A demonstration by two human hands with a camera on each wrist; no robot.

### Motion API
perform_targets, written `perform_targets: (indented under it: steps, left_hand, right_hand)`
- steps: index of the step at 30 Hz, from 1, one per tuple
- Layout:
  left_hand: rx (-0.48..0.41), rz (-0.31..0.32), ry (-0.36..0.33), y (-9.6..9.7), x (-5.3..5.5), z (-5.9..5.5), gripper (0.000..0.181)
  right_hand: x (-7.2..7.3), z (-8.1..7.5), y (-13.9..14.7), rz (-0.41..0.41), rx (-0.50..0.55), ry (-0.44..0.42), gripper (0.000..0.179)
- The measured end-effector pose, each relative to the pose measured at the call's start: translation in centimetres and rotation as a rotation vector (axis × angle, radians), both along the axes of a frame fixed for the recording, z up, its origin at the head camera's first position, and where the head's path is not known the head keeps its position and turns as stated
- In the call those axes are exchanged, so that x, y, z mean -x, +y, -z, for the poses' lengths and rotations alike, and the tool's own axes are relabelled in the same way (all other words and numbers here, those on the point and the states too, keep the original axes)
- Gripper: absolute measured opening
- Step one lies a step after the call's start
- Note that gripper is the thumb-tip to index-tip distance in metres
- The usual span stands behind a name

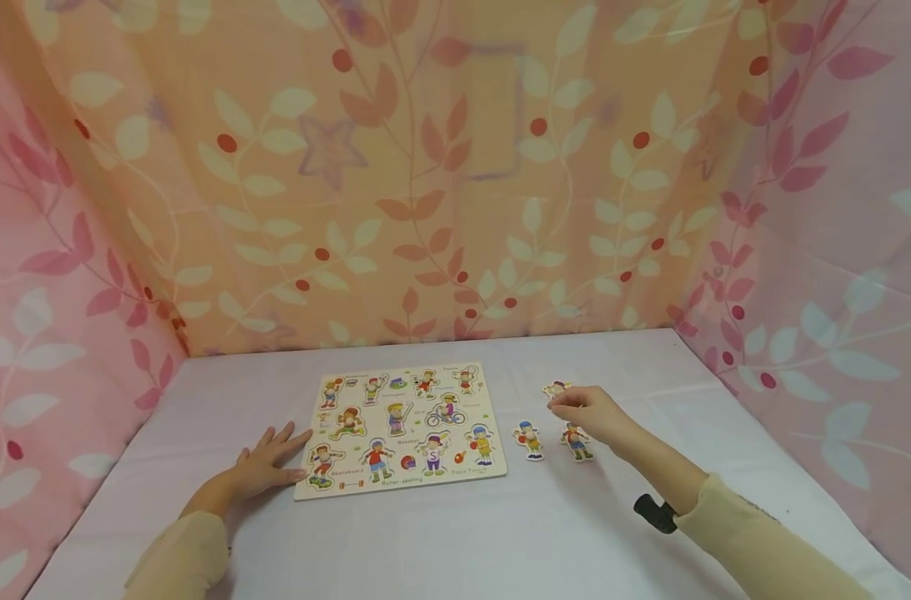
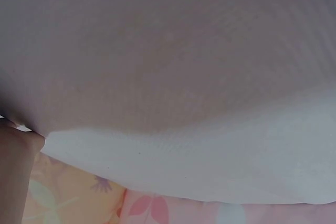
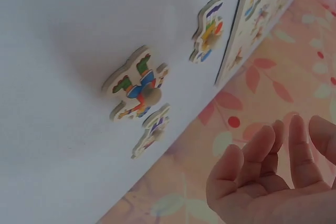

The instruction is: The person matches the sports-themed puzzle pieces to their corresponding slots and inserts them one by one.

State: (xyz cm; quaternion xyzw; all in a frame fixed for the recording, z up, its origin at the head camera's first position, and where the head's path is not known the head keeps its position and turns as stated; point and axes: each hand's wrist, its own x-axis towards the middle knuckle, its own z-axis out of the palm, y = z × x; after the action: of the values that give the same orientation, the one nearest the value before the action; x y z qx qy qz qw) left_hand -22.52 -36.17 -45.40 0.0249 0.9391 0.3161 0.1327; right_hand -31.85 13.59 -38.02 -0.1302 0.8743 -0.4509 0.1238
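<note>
A flat puzzle board (image 1: 440, 385) printed with sporty cartoon children lies on the table. At its left edge my left hand (image 1: 263, 465) rests with fingers spread, the fingertips touching the board. To the right of the board lie three loose figure-shaped pieces with knobs: one in a blue cap and yellow top (image 1: 528, 446), one with a red-and-blue outfit (image 1: 578, 446), and one with purple clothing (image 3: 156, 129), farther back. My right hand (image 1: 592, 414) hovers over these pieces, nearest the purple one. In the right wrist view its fingers are loosely bent and hold nothing.
A white cloth covers the table (image 1: 425, 550). Floral curtains stand around it: an orange one (image 1: 425, 192) at the back and pink ones (image 1: 823, 275) at the sides. A black object (image 1: 654, 513) shows below the right wrist.
</note>
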Motion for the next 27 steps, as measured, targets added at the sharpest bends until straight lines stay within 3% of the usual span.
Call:
perform_targets:
  steps: [9, 16, 20, 27]
  left_hand:
    - [-0.031, 0.001, 0.013, -0.1, -0.1, 0.3, 0.086]
    - [-0.030, -0.005, -0.008, 0.2, -0.2, 0.1, 0.086]
    - [-0.022, -0.010, -0.018, 0.4, -0.1, -0.2, 0.086]
    - [0.008, -0.001, -0.013, 0.1, 0.0, -0.1, 0.086]
  right_hand:
    - [1.2, 1.4, 2.6, -0.092, -0.051, 0.042, 0.026]
    - [2.5, 3.7, 4.6, -0.165, -0.112, -0.055, 0.031]
    - [3.4, 5.1, 5.1, -0.148, -0.130, -0.125, 0.028]
    - [4.7, 6.2, 4.6, -0.135, -0.220, -0.117, 0.014]
